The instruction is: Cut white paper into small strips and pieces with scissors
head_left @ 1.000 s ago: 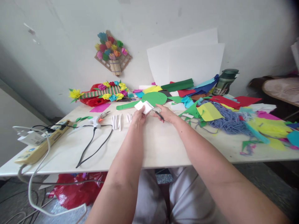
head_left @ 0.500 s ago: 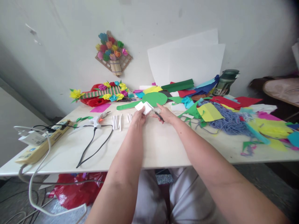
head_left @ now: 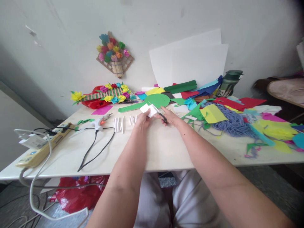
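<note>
My left hand (head_left: pixel 143 119) pinches a small piece of white paper (head_left: pixel 145 108) above the table. In my right hand (head_left: pixel 169 117) is a pair of scissors (head_left: pixel 162 117), its blades pointing up and left along the right side of the paper. Whether the blades are biting into it I cannot tell. Just behind both hands lies a green cutout (head_left: pixel 157 100) with a round end and a long strip running left. Several short white rolled sticks (head_left: pixel 118 124) rest on the table to the left of my left hand.
A white glue gun (head_left: pixel 97 123) and its black cable lie left, near a power strip (head_left: pixel 45 147). Coloured paper (head_left: pixel 213 114), purple yarn (head_left: pixel 234 125) and a dark green bottle (head_left: pixel 229 84) are on the right. A flower-covered woven craft (head_left: pixel 104 95) sits at the back left.
The white paper and my left hand have shifted slightly to the right. The scissors have turned a little and now lie along the paper's right side.
</note>
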### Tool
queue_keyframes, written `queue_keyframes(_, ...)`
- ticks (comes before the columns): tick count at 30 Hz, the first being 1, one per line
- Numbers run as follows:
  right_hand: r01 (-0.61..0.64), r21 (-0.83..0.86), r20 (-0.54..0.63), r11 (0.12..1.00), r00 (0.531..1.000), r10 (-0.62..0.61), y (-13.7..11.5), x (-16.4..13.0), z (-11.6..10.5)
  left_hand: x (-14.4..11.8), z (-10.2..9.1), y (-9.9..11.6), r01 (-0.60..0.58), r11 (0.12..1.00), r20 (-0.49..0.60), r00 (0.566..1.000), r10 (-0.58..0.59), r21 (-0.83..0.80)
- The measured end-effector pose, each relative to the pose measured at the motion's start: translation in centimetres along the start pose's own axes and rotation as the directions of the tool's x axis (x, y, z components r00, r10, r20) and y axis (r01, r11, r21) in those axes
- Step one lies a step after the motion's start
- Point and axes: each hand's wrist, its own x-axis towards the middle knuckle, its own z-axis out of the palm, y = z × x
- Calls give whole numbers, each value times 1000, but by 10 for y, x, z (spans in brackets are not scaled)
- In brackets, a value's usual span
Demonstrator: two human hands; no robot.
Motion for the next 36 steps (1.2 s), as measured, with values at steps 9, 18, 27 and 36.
queue_keyframes(9,18,-16,-38,1000,999,-18,0,4,2,6,-4,1,8,999,41,999,-6,-46)
queue_keyframes(18,8,-59,-60,998,998,-11,-4,4,2,6,-3,2,5,999,21,1000,-4,-34)
queue_keyframes(27,10,-47,-65,999,998,-13,5,8,0,3,-2,0,19,999,37,999,-18,-38)
queue_keyframes(36,-5,-2,-74,1000,997,5,10,11,1,0,-1,-5,-1,1000,99,995,-1,24)
